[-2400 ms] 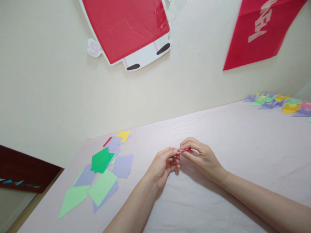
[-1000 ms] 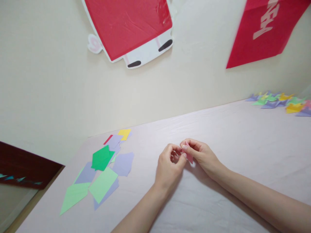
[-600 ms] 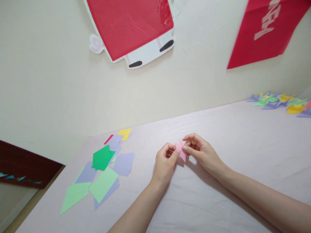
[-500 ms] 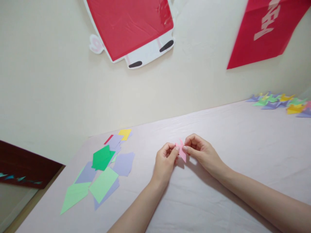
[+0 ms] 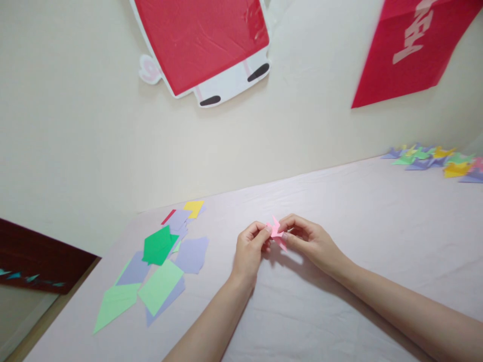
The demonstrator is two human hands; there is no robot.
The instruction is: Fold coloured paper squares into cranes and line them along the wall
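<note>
A small pink origami crane is held just above the table, between my two hands. Its thin points stick out above and below, and its wings look spread. My left hand pinches one side of it between thumb and fingers. On the other side, my right hand has its thumb and bent fingers closed at the crane's edge. Fingers hide parts of the folded paper.
Green, purple, yellow and red paper sheets lie scattered on the left of the pale tabletop. Several folded paper cranes stand at the far right. A wall with red decorations rises behind.
The pink crane has turned and its wings look more spread than before. My left hand has shifted slightly left, and my right hand has moved a little left and down.
</note>
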